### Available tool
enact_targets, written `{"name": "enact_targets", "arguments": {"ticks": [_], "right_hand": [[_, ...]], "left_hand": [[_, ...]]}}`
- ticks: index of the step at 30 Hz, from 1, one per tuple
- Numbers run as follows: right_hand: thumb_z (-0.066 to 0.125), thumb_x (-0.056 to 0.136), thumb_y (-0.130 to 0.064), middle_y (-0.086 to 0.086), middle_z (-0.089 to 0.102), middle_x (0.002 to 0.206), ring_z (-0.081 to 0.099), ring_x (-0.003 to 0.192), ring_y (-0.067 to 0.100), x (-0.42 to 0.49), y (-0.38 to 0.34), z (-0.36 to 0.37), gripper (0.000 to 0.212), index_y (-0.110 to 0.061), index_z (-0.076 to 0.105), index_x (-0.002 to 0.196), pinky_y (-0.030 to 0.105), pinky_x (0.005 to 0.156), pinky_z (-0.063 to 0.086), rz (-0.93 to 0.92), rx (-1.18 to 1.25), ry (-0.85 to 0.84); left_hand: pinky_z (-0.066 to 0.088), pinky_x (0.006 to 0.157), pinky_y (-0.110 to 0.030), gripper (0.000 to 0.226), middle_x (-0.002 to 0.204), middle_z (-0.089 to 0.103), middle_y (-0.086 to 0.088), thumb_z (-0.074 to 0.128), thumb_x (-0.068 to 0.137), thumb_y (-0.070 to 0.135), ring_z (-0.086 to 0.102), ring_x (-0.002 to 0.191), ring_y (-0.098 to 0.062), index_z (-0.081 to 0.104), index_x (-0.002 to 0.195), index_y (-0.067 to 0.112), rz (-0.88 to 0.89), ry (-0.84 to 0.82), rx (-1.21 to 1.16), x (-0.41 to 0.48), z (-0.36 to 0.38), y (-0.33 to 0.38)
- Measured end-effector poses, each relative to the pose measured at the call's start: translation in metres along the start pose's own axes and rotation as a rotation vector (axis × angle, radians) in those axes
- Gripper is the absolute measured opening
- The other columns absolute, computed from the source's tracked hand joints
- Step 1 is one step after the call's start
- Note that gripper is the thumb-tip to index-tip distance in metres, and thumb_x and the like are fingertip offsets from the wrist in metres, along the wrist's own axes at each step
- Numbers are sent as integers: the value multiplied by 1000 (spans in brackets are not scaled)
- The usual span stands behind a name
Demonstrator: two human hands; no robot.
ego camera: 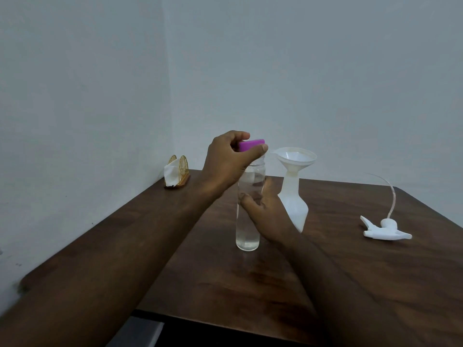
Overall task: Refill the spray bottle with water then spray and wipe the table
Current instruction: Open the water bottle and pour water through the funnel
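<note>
A brown table [350,271] bears a water bottle [248,236], the spray bottle [295,209] with funnel [297,156] just right of it, spray head [385,230] farther right, napkin holder [176,175] far left; the right hand [265,211] grips its middle, the left hand [225,159] pinches a purple cap [250,145] at its mouth.

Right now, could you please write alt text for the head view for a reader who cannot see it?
A person's left hand pinches a purple cap at the top of a clear water bottle that the right hand grips on a wooden table. Beside it stands a white spray bottle with a funnel; its spray head lies apart.
</note>
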State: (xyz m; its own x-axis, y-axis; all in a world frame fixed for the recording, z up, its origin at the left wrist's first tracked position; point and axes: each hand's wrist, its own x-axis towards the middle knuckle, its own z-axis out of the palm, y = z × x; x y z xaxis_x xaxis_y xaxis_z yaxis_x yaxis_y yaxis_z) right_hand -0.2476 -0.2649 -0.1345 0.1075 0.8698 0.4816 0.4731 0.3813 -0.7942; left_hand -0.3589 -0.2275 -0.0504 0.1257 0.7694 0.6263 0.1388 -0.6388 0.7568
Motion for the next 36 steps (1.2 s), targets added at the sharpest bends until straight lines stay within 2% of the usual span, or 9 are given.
{"name": "enact_targets", "arguments": {"ticks": [4,7,9,11,14,18,25,33,36], "right_hand": [[59,93,-29,-4,62,112,62,98,8,-2,-5,-3,39,-19,42,127,13,72,47,17,11,-5],[60,92,-28,-4,63,102,64,89,5,-3,-6,-6,34,-22,41,119,6,60,46,47,30,-6],[62,92,-29,-2,64,101,64,88,4,-4,-6,-5,35,-21,41,119,9,64,46,46,30,2],[63,91,-29,0,66,103,65,90,6,-4,-4,-4,36,-20,43,120,14,68,48,45,35,11],[64,90,-27,-2,68,100,67,86,3,-4,-3,-4,35,-21,45,119,11,67,50,45,50,16],[65,90,-24,-5,68,97,67,81,-4,-4,-2,-4,34,-20,46,118,7,63,48,40,61,22],[64,91,-24,-7,67,94,64,74,-11,-4,-2,-3,35,-19,44,119,2,58,45,47,62,13],[63,92,-23,-13,64,95,66,82,-3,-6,-4,-5,36,-26,38,118,7,64,49,32,45,2],[64,92,-23,-16,62,94,63,77,-14,-6,-4,-6,35,-25,40,116,2,61,46,32,34,3]], "left_hand": [[58,80,-34,32,98,69,-1,69,84,41,66,91,-15,66,104,16,-84,90,-131,7,-3,4],[57,73,-33,25,94,70,-7,57,92,41,67,83,-20,60,97,17,-374,149,-401,13,-8,-1],[56,61,-28,29,78,70,-8,50,97,39,65,69,-18,57,98,11,-560,167,-581,13,-16,-15],[54,53,-25,34,78,67,-11,46,99,37,63,63,-16,54,104,5,-678,167,-641,9,-21,-35],[52,47,-22,35,84,65,-16,46,101,32,61,58,-15,47,121,3,-752,191,-541,1,-27,-71],[51,45,-21,39,82,65,-20,50,100,28,60,55,-16,46,127,0,-818,60,-272,-11,-34,-107],[46,47,-23,31,74,67,-13,52,98,29,57,49,-13,60,111,2,-831,-68,148,-19,-40,-136],[46,58,-30,37,63,65,-11,52,98,34,56,53,-17,67,83,4,-694,-97,327,-20,-48,-152],[47,63,-31,42,64,65,-11,53,96,40,57,55,-18,67,80,4,-677,-94,342,-20,-48,-155]]}}
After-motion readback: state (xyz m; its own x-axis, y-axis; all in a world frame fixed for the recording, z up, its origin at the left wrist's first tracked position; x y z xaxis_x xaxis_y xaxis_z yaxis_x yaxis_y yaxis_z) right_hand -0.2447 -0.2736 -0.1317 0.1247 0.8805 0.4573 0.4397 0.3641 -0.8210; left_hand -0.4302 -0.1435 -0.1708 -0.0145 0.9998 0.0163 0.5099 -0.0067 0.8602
